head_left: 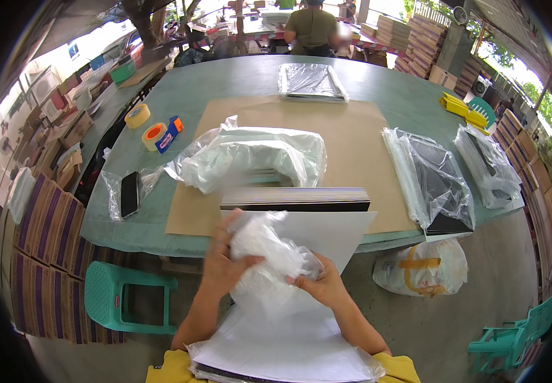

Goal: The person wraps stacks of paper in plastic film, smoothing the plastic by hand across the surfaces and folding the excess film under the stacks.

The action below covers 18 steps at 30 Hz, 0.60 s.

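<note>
My left hand (225,262) and my right hand (322,281) bunch up the crumpled mouth of a clear plastic bag (266,246). The right thumb and fingers pinch its edge; the left fingers, slightly blurred, curl round its far side. Below, the bag wraps a stack of white sheets (276,348) that slopes down against my body, a dark edge showing at its bottom. Just beyond my hands, a thick stack of sheets (295,203) with dark edges lies at the table's near edge, with a pale sheet (327,233) sticking out toward me. Behind it sits a plastic-wrapped bundle (257,153).
Brown paper (359,147) covers the middle of the green table (193,83). Tape rolls (137,116), a tape dispenser (169,134) and a phone (130,195) lie left; bagged dark packs (432,179) lie right. A green stool (107,297) and a wrapped bundle (422,268) stand below.
</note>
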{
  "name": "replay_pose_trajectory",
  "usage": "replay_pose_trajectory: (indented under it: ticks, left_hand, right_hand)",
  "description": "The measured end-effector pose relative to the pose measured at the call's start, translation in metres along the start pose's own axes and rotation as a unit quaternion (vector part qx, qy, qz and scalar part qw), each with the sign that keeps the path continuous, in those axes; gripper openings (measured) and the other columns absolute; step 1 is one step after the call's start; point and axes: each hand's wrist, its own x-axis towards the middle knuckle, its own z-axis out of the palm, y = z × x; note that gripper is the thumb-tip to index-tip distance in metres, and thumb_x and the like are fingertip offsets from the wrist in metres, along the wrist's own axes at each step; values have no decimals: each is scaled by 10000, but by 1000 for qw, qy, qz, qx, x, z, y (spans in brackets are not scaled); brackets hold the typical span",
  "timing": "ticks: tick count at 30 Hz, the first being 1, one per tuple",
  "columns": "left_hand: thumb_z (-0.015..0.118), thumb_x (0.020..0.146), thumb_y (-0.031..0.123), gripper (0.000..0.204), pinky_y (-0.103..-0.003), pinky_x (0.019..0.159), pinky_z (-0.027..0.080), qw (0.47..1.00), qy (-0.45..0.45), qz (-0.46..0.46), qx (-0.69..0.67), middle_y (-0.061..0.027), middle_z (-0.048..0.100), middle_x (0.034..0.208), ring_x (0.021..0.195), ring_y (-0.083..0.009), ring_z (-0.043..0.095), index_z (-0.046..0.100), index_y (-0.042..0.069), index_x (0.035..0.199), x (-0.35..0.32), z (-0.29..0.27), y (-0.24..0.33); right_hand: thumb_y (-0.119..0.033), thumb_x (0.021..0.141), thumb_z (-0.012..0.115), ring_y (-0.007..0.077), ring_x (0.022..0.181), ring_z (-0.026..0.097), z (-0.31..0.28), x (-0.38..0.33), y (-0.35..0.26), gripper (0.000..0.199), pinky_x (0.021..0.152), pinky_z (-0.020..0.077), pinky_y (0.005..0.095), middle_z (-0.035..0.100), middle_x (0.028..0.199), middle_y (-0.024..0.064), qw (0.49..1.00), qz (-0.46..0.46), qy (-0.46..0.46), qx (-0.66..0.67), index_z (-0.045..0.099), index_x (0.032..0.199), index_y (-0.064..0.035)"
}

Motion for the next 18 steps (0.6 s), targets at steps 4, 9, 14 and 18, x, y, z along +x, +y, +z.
replay_pose_trajectory:
  ticks: [4,9,14,18]
  left_hand:
    - [691,580,-55,708,-282,801,429,998,30,11,-53,-115,531,1003,900,-175,511,349,53,1191,2,-18,9]
    - [687,588,-17,497,-270,781,420,991,-37,-19,127,-90,545,1000,906,-171,517,497,20,1046,-7,-22,-8]
    - [654,609,-10,437,-261,767,416,954,-42,47,294,-103,545,989,880,-193,526,531,32,1026,-7,-14,0]
    - [640,625,7,462,-284,811,387,958,27,62,278,-122,531,988,924,-209,495,517,52,1068,-10,-12,-4]
  right_hand:
    - [-193,670,703,142,827,513,2,-7,-7,405,751,399,244,564,879,71,991,-65,-88,-72,533,979,6]
    - [-173,689,691,92,768,511,5,-3,-3,355,702,412,220,578,832,43,995,-65,25,75,549,949,22]
    - [-176,745,635,62,668,508,5,-3,2,219,613,420,194,580,740,28,995,-24,39,92,586,840,15]
    - [-110,744,624,60,603,495,3,-3,3,134,567,411,191,566,672,18,997,24,9,72,589,774,16]
